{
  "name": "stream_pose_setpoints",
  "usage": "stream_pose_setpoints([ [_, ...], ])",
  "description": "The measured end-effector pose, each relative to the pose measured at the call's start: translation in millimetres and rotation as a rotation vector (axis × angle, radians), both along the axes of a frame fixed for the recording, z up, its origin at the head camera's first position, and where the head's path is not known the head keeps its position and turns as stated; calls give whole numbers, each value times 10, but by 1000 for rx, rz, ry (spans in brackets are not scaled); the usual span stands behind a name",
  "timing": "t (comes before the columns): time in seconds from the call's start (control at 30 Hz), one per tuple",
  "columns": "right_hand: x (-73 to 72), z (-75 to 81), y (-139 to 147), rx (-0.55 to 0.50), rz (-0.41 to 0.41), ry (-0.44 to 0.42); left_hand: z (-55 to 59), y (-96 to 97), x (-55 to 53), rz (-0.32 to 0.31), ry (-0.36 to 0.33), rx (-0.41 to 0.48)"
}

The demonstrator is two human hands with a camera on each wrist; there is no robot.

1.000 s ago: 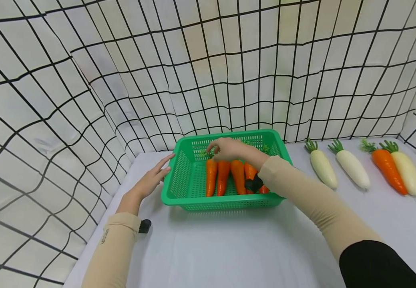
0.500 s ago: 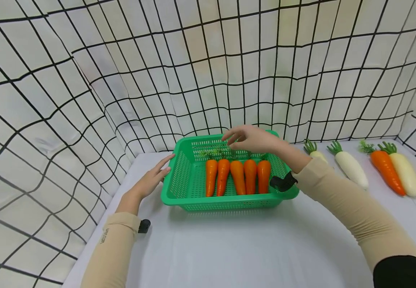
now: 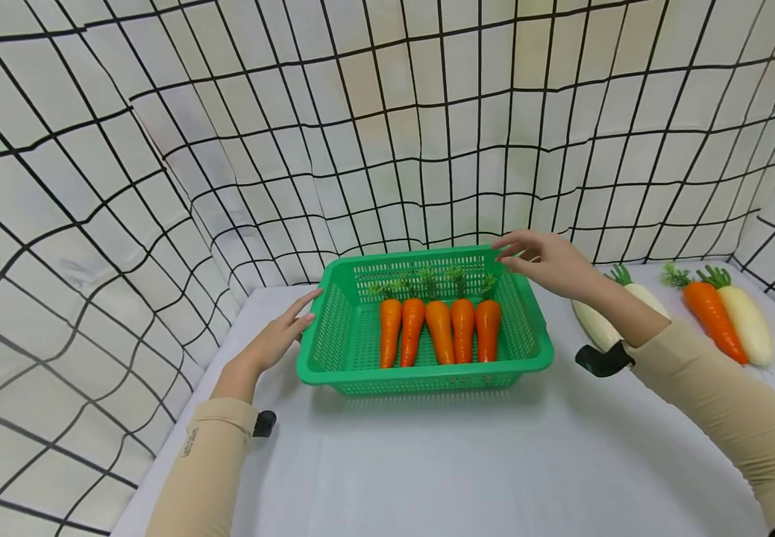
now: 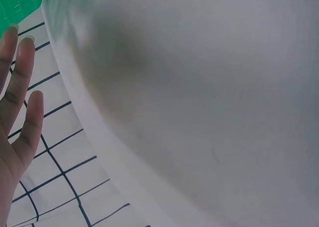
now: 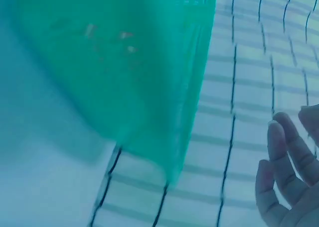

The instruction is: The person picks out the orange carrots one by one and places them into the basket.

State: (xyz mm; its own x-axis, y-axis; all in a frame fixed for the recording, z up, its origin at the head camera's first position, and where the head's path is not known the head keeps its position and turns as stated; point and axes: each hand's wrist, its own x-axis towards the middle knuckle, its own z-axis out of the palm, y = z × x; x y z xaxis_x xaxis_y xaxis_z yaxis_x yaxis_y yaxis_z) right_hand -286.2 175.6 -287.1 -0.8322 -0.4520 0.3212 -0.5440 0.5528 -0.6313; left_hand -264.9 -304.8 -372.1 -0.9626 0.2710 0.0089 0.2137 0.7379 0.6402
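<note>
A green plastic basket (image 3: 427, 377) stands on the white table, with several orange carrots (image 3: 440, 328) lying side by side in it, their leafy tops toward the back wall. At the basket's left side, my left hand (image 3: 271, 344) touches the rim with its fingers extended; in the left wrist view those fingers (image 4: 20, 82) reach toward a green corner. Above the basket's back right corner hovers my right hand (image 3: 551, 261), holding nothing, its fingers loosely bent. In the right wrist view that hand (image 5: 294, 177) is apart from the blurred basket.
To the right lie white radishes (image 3: 595, 326), one partly hidden by the right forearm. Farther right, a carrot (image 3: 714, 321) rests against another radish (image 3: 748, 322). Black netting (image 3: 421, 160) over white cloth rises behind the table and along its left side.
My right hand has moved from over the carrots' tops to the right, uncovering the carrots in the basket. My left hand stays at the rim.
</note>
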Motion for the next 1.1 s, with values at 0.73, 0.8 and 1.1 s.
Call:
stream_pose_setpoints([
  [0.73, 47, -442, 1610, 152, -472, 3, 197, -13, -24, 6, 10, -17],
  [0.8, 44, -514, 1753, 142, -546, -36, 193, -7, -21, 8, -1, -13],
  [1.1, 58, -878, 2133, 159, -761, -184, 145, -34, -15, 11, -16, -18],
])
